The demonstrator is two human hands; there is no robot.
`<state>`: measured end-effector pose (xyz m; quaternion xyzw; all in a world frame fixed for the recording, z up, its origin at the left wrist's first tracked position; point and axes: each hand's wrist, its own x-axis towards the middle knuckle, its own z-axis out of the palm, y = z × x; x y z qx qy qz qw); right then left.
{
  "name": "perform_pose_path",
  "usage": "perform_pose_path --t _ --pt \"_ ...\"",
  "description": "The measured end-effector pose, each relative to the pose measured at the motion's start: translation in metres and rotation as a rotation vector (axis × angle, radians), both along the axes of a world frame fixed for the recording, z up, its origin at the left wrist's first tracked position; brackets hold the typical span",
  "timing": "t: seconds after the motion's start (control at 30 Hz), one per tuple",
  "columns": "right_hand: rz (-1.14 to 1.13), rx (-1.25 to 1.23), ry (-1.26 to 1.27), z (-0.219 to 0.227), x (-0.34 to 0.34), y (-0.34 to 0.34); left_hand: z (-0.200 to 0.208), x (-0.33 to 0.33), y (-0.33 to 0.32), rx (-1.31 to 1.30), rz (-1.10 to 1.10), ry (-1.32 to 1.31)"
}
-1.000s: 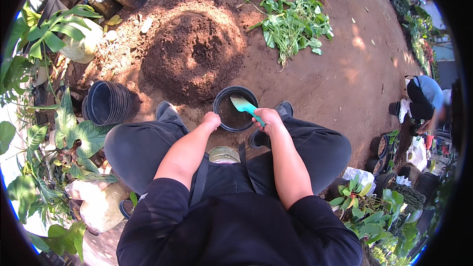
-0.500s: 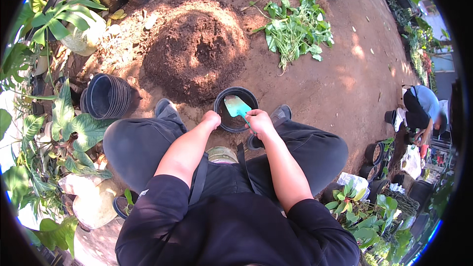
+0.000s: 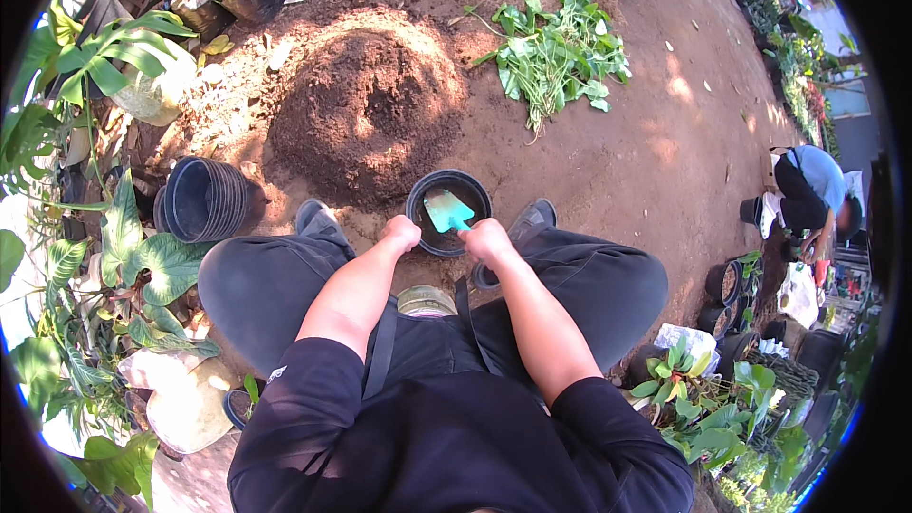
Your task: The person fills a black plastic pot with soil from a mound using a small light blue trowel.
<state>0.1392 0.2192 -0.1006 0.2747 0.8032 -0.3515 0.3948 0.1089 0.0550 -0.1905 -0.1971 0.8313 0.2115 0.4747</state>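
Note:
Between my feet stands a round black plastic plant pot (image 3: 480, 192) with dark soil at its bottom. My left hand (image 3: 403, 233) is closed on the pot's left rim. A turquoise garden trowel (image 3: 446, 210) is in my right hand (image 3: 486, 241), its fingers wrapped round the handle. The trowel's blade lies over the inside of the pot, pointing away from me, with some soil smeared near its tip. Whether the blade touches the soil, I cannot tell. Just beyond the pot rises a mound of brown soil (image 3: 366, 114) with a hollow in it.
Uprooted leafy green plants (image 3: 560, 57) lie on the ground beyond, right of the mound. Nested black pots (image 3: 204, 199) lie tipped at left. Large-leaved plants (image 3: 157, 266) line the left side. Far right, another person (image 3: 812, 185) bends over beside pots and bags.
My right hand has shifted slightly toward me and left, and the trowel's blade with it. The left hand keeps its place at the rim. The whole view has shifted a little.

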Motion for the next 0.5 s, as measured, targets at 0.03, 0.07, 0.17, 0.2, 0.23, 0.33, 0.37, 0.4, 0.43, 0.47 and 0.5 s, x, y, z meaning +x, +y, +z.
perform_pose_path --t 0.03,0.07,0.17,0.2,0.23,0.33,0.37,0.4,0.43,0.47,0.5 --pt "-0.091 -0.052 0.029 0.008 -0.001 0.003 0.0 0.002 -0.001 -0.023 -0.016 0.058" --pt "-0.225 -0.142 0.067 0.013 0.0 0.004 -0.008 0.007 -0.004 -0.034 0.013 0.118" --pt "-0.265 -0.185 0.071 0.035 -0.004 0.015 -0.037 0.022 -0.011 0.06 0.183 0.157" --pt "-0.296 -0.211 0.075 0.034 -0.005 0.015 -0.042 0.025 -0.015 0.17 0.301 0.078" --pt "-0.333 -0.231 0.08 0.035 -0.005 0.018 -0.041 0.028 -0.014 0.288 0.412 -0.005" --pt "-0.205 -0.103 0.048 0.003 -0.004 0.019 -0.036 0.034 -0.006 0.423 0.497 -0.093" --pt "-0.167 -0.056 -0.016 -0.003 -0.004 0.016 -0.034 0.035 -0.005 0.408 0.46 -0.066" --pt "-0.131 -0.008 -0.081 -0.009 -0.004 0.014 -0.032 0.036 -0.003 0.394 0.421 -0.04" --pt "-0.227 -0.052 -0.057 0.007 -0.004 0.009 -0.032 0.037 -0.005 0.379 0.416 -0.037" --pt "-0.159 -0.022 0.028 0.003 -0.005 0.01 -0.031 0.037 -0.006 0.326 0.37 -0.014" --pt "-0.093 0.009 0.114 -0.004 -0.005 0.015 -0.031 0.037 -0.005 0.272 0.323 0.007"
